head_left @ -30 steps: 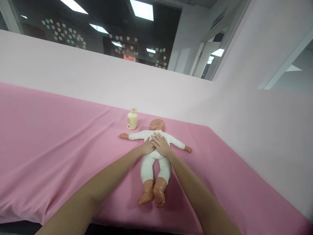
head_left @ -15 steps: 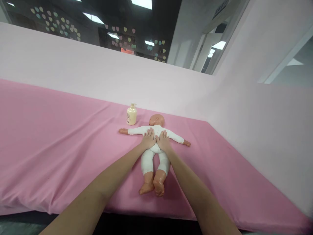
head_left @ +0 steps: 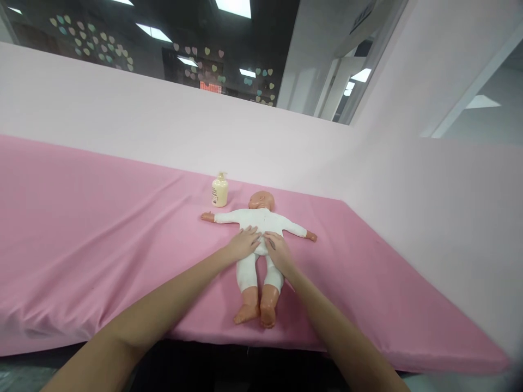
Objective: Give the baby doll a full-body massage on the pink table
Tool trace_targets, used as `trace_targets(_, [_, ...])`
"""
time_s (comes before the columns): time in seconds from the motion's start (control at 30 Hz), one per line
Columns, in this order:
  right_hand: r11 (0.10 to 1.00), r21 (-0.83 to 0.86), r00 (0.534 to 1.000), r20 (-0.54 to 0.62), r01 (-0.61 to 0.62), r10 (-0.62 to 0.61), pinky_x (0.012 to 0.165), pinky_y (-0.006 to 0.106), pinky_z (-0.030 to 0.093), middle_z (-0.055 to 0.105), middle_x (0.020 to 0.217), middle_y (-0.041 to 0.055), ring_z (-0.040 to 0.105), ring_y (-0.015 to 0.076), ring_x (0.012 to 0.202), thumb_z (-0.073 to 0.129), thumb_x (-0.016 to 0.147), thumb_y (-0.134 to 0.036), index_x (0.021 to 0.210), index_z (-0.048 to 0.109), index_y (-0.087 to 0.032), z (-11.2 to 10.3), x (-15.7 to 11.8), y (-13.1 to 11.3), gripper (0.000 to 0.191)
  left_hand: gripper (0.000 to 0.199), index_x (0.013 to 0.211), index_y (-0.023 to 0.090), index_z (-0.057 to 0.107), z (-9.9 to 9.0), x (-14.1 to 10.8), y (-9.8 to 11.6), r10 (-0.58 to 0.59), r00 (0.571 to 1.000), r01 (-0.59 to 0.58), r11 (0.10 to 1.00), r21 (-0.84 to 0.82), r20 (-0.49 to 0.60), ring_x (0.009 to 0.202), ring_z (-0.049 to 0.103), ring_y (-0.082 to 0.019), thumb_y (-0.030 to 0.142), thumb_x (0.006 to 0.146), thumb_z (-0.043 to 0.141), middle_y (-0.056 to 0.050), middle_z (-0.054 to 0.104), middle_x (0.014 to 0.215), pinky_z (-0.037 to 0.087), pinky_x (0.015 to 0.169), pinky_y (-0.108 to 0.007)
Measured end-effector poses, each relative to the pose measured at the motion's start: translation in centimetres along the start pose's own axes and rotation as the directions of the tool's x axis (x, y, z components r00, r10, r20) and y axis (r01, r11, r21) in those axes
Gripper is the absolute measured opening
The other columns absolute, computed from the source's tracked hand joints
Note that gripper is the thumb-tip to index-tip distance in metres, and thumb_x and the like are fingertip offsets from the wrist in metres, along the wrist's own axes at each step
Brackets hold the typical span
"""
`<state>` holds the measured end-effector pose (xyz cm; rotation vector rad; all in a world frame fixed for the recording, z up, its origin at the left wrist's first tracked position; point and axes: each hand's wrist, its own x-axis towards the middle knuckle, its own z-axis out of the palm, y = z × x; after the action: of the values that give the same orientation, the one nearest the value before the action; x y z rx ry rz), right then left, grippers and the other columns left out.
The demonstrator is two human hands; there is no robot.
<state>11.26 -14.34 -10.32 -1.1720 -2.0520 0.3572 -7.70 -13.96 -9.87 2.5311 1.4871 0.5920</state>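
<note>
A baby doll (head_left: 265,219) in a white body suit lies on its back, arms spread wide and bare feet toward me. My left hand (head_left: 244,243) rests on the left side of its lower belly, fingers stretched out and pointing inward. On the right side of the belly lies my right hand (head_left: 278,251), its fingers also extended and angled toward the middle. The fingertips of both hands come close to each other, and neither hand grasps anything. Beyond the doll's left-hand arm stands a cream pump bottle (head_left: 219,191), upright.
Pink cloth (head_left: 122,245) with soft folds covers the table under the doll. A white wall (head_left: 163,125) rises behind it, with a dark window (head_left: 229,32) carrying heart stickers. Another wall (head_left: 429,207) borders the right side. The table's front edge is close to me.
Both hands have slid down from the doll's chest to its lower belly, and their fingers have turned inward. The bottle stays in place; the camera view has shifted slightly.
</note>
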Motion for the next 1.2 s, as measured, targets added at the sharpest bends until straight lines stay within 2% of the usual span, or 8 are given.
trace_targets(0.13, [0.998, 0.047, 0.999, -0.012, -0.044, 0.044, 0.110, 0.039, 0.047, 0.071, 0.120, 0.0120, 0.064, 0.0218, 0.117, 0.050, 0.089, -0.015, 0.104, 0.074, -0.016, -0.7, -0.1, -0.5, 0.029, 0.033, 0.117, 0.019, 0.070, -1.3, -1.7, 1.3, 0.116, 0.992, -0.115, 0.993, 0.008, -0.050, 0.131, 0.056, -0.023, 0.018, 0.096, 0.044, -0.009, 0.064, 0.139, 0.042, 0.114, -0.037])
trace_targets(0.27, [0.993, 0.045, 0.991, 0.084, -0.108, 0.104, 0.105, 0.034, 0.050, 0.072, 0.119, 0.0105, 0.066, 0.0230, 0.115, 0.053, 0.080, -0.005, 0.099, 0.074, -0.017, -2.0, 1.0, -0.8, 0.031, 0.030, 0.108, 0.019, 0.071, -2.4, -0.9, 1.9, 0.042, 0.999, -0.043, 0.999, 0.013, 0.016, 0.110, 0.066, -0.023, 0.014, 0.088, 0.050, -0.008, 0.071, 0.120, 0.051, 0.097, -0.034])
trace_targets(0.47, [0.950, -0.245, 0.955, 0.171, -0.195, 0.240, 0.099, 0.028, 0.050, 0.072, 0.122, 0.0096, 0.068, 0.0210, 0.109, 0.053, 0.085, -0.005, 0.112, 0.072, -0.016, -2.8, 3.4, -1.4, 0.035, 0.041, 0.122, 0.018, 0.064, -3.3, 2.2, 1.7, -0.129, 0.988, 0.126, 0.991, 0.041, 0.090, 0.107, 0.068, -0.025, 0.018, 0.081, 0.058, -0.009, 0.073, 0.114, 0.051, 0.086, -0.031])
trace_targets(0.67, [0.901, -0.417, 0.934, 0.258, -0.125, 0.249, 0.097, 0.028, 0.048, 0.075, 0.117, 0.0078, 0.068, 0.0208, 0.111, 0.053, 0.095, -0.012, 0.123, 0.069, -0.017, -2.5, 5.5, -1.6, 0.033, 0.025, 0.100, 0.017, 0.072, -3.3, 4.5, 1.4, -0.152, 0.984, 0.143, 0.985, 0.099, 0.091, 0.100, 0.067, -0.025, 0.016, 0.090, 0.049, -0.011, 0.072, 0.106, 0.051, 0.087, -0.034])
trace_targets(0.8, [0.891, -0.445, 0.923, 0.302, -0.086, 0.239, 0.091, 0.028, 0.049, 0.075, 0.111, 0.0111, 0.068, 0.0216, 0.104, 0.048, 0.099, -0.015, 0.109, 0.074, -0.014, -2.2, 6.8, -1.1, 0.028, 0.023, 0.096, 0.015, 0.074, -3.2, 5.7, 1.1, -0.129, 0.988, 0.118, 0.986, 0.121, 0.088, 0.108, 0.062, -0.027, 0.014, 0.089, 0.052, -0.012, 0.068, 0.115, 0.050, 0.090, -0.035])
trace_targets(0.9, [0.875, -0.481, 0.930, 0.290, -0.060, 0.224, 0.094, 0.030, 0.048, 0.069, 0.118, 0.0135, 0.063, 0.0239, 0.109, 0.047, 0.100, -0.017, 0.102, 0.075, -0.014, -1.7, 7.7, -0.7, 0.027, 0.022, 0.098, 0.015, 0.074, -3.2, 6.6, 0.8, -0.130, 0.984, 0.114, 0.985, 0.130, 0.123, 0.101, 0.063, -0.027, 0.016, 0.089, 0.054, -0.012, 0.070, 0.110, 0.051, 0.090, -0.036])
trace_targets(1.0, [0.858, -0.511, 0.937, 0.275, -0.046, 0.215, 0.100, 0.032, 0.045, 0.063, 0.126, 0.0163, 0.059, 0.0256, 0.116, 0.044, 0.101, -0.016, 0.105, 0.072, -0.011, -1.0, 8.7, -0.3, 0.029, 0.029, 0.104, 0.014, 0.075, -3.2, 7.6, 0.5, -0.164, 0.978, 0.145, 0.980, 0.139, 0.132, 0.099, 0.065, -0.029, 0.025, 0.094, 0.050, -0.013, 0.073, 0.108, 0.051, 0.091, -0.040])
trace_targets(1.2, [0.838, -0.535, 0.911, 0.287, -0.104, 0.296, 0.092, 0.032, 0.047, 0.071, 0.115, 0.0179, 0.065, 0.0264, 0.108, 0.040, 0.099, -0.016, 0.116, 0.067, -0.008, -0.7, 11.3, 1.3, 0.033, 0.040, 0.102, 0.011, 0.076, -2.0, 10.9, -0.4, -0.247, 0.964, 0.231, 0.962, 0.143, 0.099, 0.099, 0.069, -0.031, 0.033, 0.097, 0.043, -0.017, 0.076, 0.107, 0.053, 0.086, -0.039])
